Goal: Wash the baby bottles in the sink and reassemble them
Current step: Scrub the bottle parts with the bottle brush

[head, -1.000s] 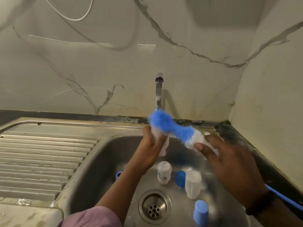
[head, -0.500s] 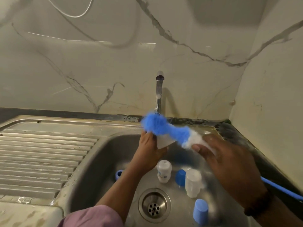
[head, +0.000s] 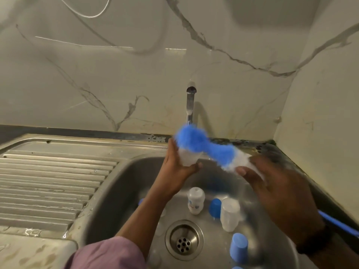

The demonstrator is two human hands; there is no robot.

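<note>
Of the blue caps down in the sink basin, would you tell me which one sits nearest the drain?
The blue cap just right of the drain, at the basin's near edge. The other blue cap stands farther back, between the two white bottles.

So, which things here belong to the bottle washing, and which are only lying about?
Belonging to the job:
- left hand holding a clear bottle
- right hand holding the blue brush
- two bottles and blue caps in the sink
- tap

Just lying about:
- white cable on the wall

Grey-veined marble wall [head: 116, 74] rises behind the tap [head: 190, 105]; a side wall [head: 320, 113] meets it at right, dimly lit.
</note>
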